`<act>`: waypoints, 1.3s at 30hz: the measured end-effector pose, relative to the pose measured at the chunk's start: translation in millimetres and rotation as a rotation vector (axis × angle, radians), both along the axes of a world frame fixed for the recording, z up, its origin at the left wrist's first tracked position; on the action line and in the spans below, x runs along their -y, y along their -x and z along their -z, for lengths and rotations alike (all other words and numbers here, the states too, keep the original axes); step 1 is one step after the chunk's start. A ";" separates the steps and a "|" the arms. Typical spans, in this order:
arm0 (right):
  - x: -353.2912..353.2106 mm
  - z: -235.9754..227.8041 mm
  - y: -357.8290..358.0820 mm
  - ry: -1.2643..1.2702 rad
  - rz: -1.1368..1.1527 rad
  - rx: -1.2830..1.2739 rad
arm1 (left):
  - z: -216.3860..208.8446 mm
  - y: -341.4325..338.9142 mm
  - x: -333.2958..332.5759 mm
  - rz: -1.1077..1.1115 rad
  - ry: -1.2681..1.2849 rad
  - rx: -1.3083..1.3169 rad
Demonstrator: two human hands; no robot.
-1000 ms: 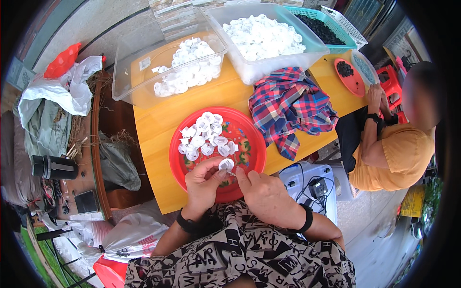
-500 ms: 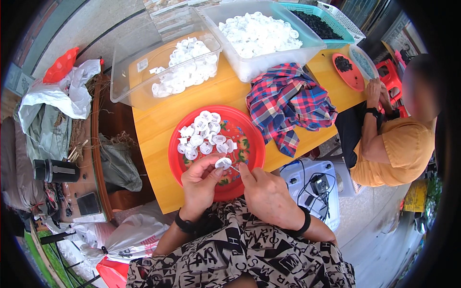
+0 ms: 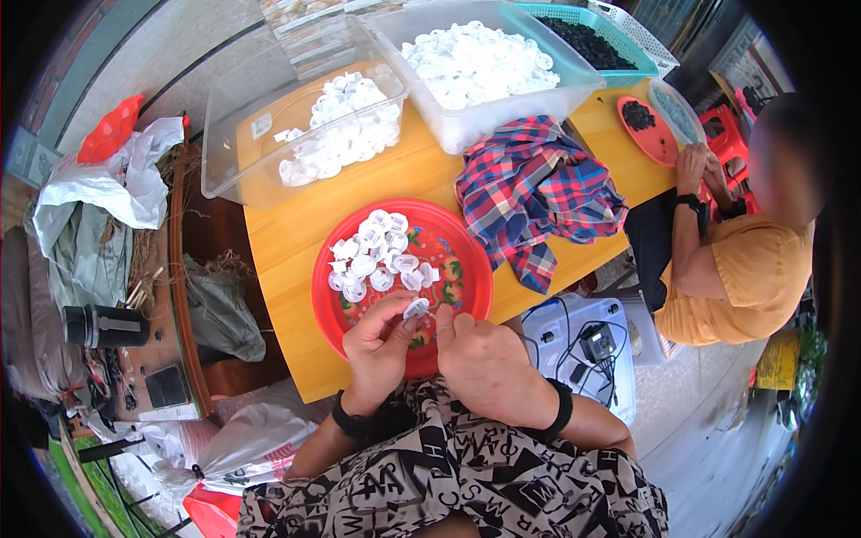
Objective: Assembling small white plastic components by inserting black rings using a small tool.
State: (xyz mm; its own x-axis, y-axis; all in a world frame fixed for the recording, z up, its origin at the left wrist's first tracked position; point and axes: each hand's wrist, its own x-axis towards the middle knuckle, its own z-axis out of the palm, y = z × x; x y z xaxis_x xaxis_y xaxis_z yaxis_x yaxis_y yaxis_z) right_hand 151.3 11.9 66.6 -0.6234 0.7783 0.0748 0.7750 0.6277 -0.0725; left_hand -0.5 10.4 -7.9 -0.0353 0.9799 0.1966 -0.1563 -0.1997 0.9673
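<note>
Between thumb and fingers my left hand (image 3: 378,339) pinches a small round white plastic part (image 3: 416,308). Close on its right, my right hand (image 3: 491,366) is closed, thumb and index finger together at the part's edge. A thin thing seems to stick out of its fingertips toward the part, too small to name. Both hands are over the near side of a red round tray (image 3: 482,296) with a floral pattern. On the tray's left half lies a loose pile of similar white parts (image 3: 366,264).
Behind the tray stand a clear bin (image 3: 215,166) and a larger translucent tub (image 3: 453,130), both holding white parts. A plaid cloth (image 3: 538,184) lies right of the tray. At the right a person in a yellow shirt (image 3: 731,278) sits by a red plate (image 3: 665,154) of black pieces.
My right hand has shifted slightly left, nearer the white part. The part in my left hand has turned a little. The whole view has moved slightly.
</note>
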 end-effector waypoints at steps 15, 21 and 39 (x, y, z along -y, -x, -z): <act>5.3 2.3 -15.2 0.276 0.118 -0.358 | -5.3 7.1 -5.4 0.083 0.257 0.270; 4.0 4.0 -14.8 0.256 0.109 -0.320 | -9.6 4.5 -3.7 0.082 0.256 0.211; -10.8 0.8 -4.6 0.172 -0.044 -0.229 | 11.6 9.6 -2.5 0.032 0.049 0.009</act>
State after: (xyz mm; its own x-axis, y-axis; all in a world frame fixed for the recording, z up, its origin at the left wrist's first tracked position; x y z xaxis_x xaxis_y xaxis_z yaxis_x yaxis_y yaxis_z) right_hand 155.9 22.7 65.8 -0.6386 0.7646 0.0867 0.6986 0.6233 -0.3514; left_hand -10.2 13.0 -19.4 -0.0055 0.9890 0.1481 -0.1704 -0.1469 0.9744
